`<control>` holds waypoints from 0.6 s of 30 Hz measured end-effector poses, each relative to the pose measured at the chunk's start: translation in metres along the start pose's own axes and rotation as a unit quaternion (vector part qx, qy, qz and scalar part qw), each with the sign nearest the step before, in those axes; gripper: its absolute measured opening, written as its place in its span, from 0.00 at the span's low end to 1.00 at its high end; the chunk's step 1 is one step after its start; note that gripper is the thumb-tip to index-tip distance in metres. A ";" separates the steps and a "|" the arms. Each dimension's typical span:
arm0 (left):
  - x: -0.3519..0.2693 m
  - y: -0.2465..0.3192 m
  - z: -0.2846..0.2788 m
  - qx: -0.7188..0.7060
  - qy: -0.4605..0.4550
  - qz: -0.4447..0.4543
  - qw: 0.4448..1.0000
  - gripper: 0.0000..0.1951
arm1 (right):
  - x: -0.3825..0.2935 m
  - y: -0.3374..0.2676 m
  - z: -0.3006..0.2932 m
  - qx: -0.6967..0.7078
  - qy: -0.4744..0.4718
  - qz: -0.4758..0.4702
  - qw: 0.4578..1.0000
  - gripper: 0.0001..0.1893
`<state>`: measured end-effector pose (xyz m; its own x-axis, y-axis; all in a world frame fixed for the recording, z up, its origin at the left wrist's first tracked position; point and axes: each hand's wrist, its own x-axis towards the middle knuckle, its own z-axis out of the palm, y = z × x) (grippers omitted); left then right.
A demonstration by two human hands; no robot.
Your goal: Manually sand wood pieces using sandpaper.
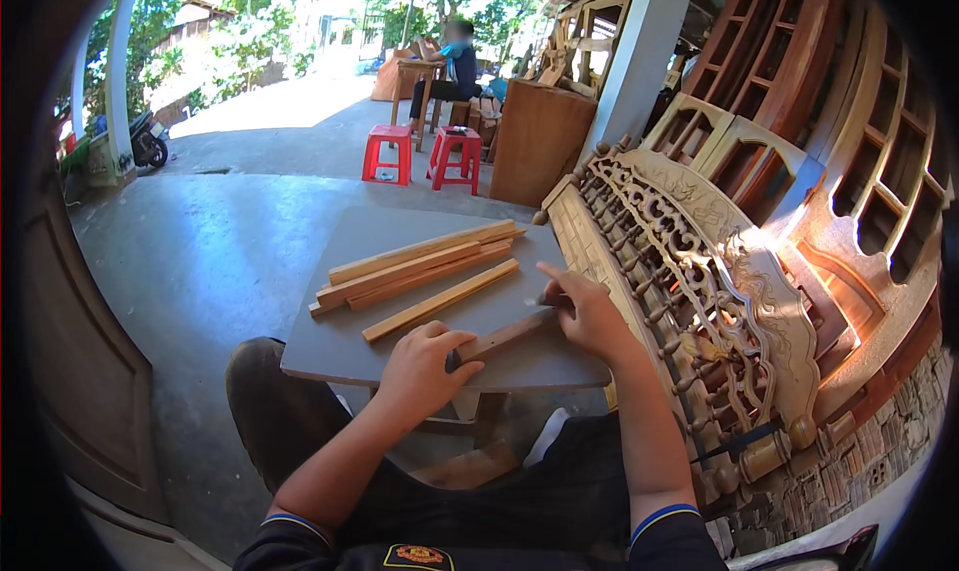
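Observation:
My left hand (pixel 427 367) grips the near-left end of a short reddish-brown wooden strip (pixel 511 334) between thumb and fingers. A small dark patch shows by the left thumb, too hidden to name. My right hand (pixel 592 312) is at the strip's far right end, its index finger stretched forward. The other right fingers curl around a small dark tool (pixel 553 300), whose tip is blurred. Beyond my hands a single pale wooden strip (pixel 442 299) lies slantwise on the grey tabletop (pixel 330 357). Behind it, several more wooden strips (pixel 419 260) lie side by side.
A carved wooden bench (pixel 712 234) stands close along the table's right side. Wooden door frames (pixel 891 136) lean behind it. Ahead are two red plastic stools (pixel 386 153), a wooden cabinet (pixel 543 140) and a person (pixel 461 65) seated at a wooden table. A panelled wooden door (pixel 90 361) is at the left.

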<state>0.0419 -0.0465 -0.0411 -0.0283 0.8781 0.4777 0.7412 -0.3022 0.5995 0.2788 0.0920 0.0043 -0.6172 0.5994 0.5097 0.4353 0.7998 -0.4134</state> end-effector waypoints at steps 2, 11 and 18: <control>0.001 -0.003 -0.005 0.003 -0.031 -0.007 0.999 0.20 | 0.000 0.000 -0.002 -0.030 -0.016 -0.021 0.999 0.31; -0.002 -0.014 -0.011 -0.024 -0.076 0.030 0.996 0.20 | -0.008 -0.009 0.004 -0.087 0.003 -0.055 0.995 0.16; -0.014 -0.015 0.007 0.028 0.009 0.021 0.999 0.20 | -0.017 -0.012 0.018 -0.112 -0.009 -0.051 0.992 0.12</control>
<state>0.0356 -0.0516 -0.0611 -0.0089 0.8583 0.5131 0.7786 -0.3161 0.5421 0.2723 0.0714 -0.0130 -0.6764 0.5153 0.5262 0.5035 0.8450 -0.1804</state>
